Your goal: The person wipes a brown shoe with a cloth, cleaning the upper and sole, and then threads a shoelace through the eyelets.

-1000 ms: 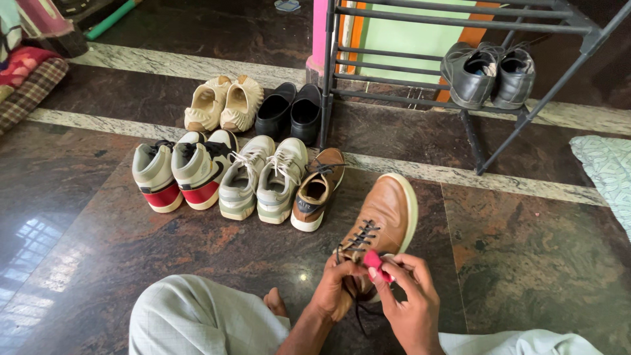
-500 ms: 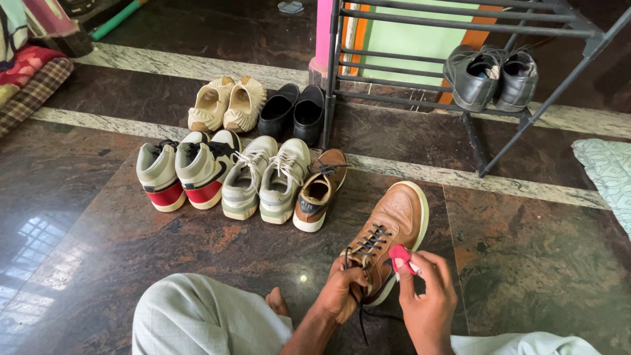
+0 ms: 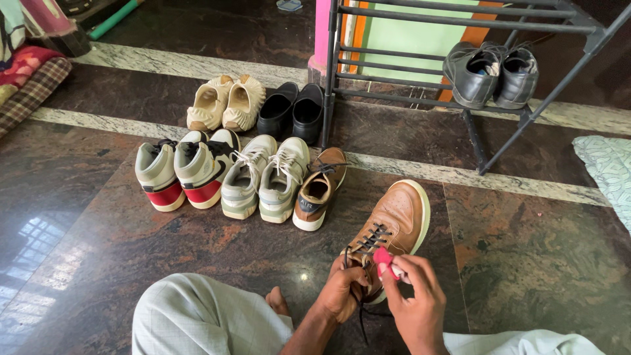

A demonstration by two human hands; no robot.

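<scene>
Head view: brown shoe lies on the stone floor before the knees, toe pointing away. Left hand grips its heel end by the dark laces. Right hand pinches a small pink object at the laces. Matching brown shoe ends the row of sneakers.

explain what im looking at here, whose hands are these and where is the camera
The camera sits on a person's head and looks down, so the hands are their own. They sit on a dark stone floor. The left hand grips the brown shoe near its dark laces; the right hand pinches a small pink thing against it. Ahead lie a matching brown shoe, pale sneakers, red-soled sneakers, cream slippers and black shoes. A metal rack carries a dark grey pair.
</scene>
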